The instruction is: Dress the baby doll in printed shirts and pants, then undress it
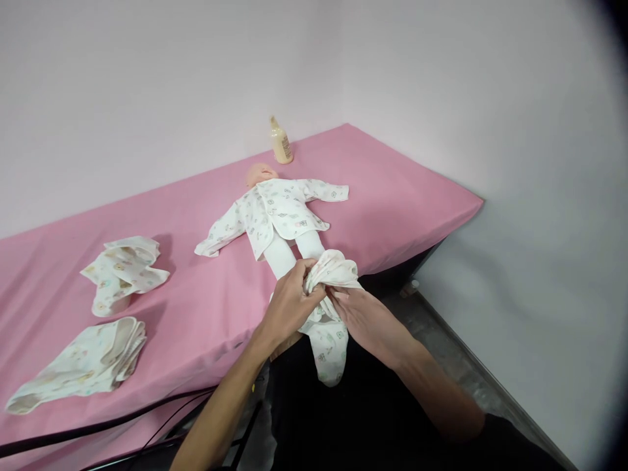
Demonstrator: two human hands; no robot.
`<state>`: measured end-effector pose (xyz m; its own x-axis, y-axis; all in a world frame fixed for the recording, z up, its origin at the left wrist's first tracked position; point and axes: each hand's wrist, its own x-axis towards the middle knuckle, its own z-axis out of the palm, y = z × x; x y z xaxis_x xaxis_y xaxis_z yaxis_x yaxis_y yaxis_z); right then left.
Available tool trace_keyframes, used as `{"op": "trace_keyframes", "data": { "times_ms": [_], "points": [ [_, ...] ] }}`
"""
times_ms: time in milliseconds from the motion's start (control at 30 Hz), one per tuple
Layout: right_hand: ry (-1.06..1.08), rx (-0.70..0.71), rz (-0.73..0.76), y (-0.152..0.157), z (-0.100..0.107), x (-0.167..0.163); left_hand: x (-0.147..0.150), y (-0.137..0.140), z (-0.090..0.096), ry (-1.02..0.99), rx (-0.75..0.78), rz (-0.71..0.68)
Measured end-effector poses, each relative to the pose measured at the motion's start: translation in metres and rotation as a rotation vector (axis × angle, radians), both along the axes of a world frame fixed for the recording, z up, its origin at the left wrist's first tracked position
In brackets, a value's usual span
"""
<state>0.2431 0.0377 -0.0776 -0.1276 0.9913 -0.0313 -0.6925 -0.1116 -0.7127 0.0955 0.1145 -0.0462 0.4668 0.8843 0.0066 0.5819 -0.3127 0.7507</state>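
A baby doll (261, 174) lies on its back on the pink-covered table, wearing a white printed baby jacket (289, 206) with sleeves spread wide. Its legs, in white, point toward me. At the table's front edge, white printed baby pants (330, 353) are bunched up, one footed leg hanging over the edge. My left hand (289, 304) pinches the gathered cloth from the left, thumb and fingers closed on it. My right hand (363, 314) is at the right side of the bunch, its fingertips partly hidden in the cloth. The doll's feet are hidden behind my hands and the pants.
A pump bottle of pale yellow liquid (281, 144) stands behind the doll by the wall. At left on the pink cover (196, 288) lie a crumpled printed garment (127, 268) and a folded printed cloth (83, 366). A black cable (112, 422) runs below the front edge.
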Motion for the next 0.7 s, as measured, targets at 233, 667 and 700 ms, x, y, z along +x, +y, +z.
{"op": "trace_keyframes", "data": {
  "times_ms": [233,667,700],
  "points": [
    [-0.763,0.125,-0.189,-0.004,-0.012,0.017,0.001,0.003,-0.006,-0.032,0.045,0.059],
    [-1.067,0.137,-0.532,0.035,-0.023,0.008,0.011,0.009,-0.017,0.021,0.139,0.075],
    [-1.122,0.155,-0.533,0.037,-0.02,0.008,0.011,0.01,-0.018,0.014,0.125,0.069]
  ]
}}
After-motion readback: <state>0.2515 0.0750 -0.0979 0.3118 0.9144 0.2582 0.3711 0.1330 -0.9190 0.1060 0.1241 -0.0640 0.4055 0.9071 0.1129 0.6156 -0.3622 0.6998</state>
